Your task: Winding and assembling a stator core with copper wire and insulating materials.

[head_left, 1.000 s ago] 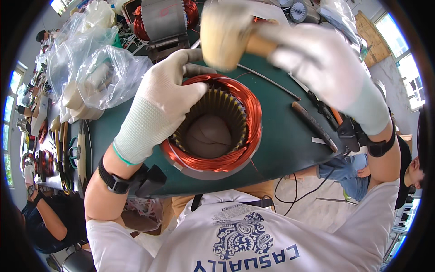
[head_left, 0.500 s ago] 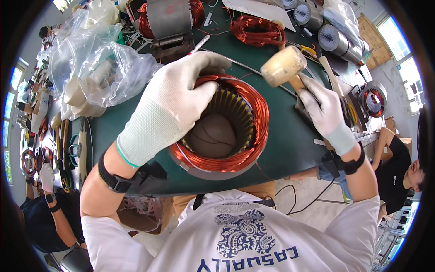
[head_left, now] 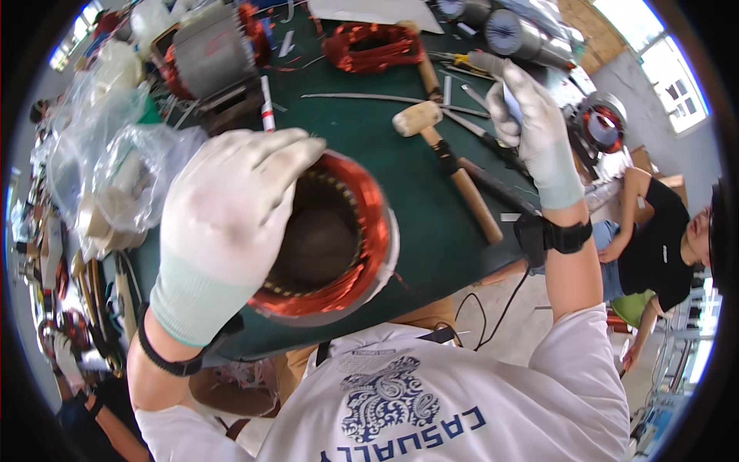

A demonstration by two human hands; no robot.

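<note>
- While the white-gloved left hand [head_left: 231,196] lies over the copper-wound ring-shaped metal stator [head_left: 372,219] on the green tabletop [head_left: 431,258], its grip is hidden.
- Well apart, the white-gloved right hand [head_left: 533,112] is curled, its hold unclear.

Your left hand [head_left: 227,212] is blurred and hides the left side of the copper winding [head_left: 371,223]; fingertip contact there cannot be verified. Your right hand [head_left: 533,115] largely conceals a small bluish item [head_left: 511,106], kind undetermined. The upper edge cuts off the white sheet [head_left: 377,11].
</note>
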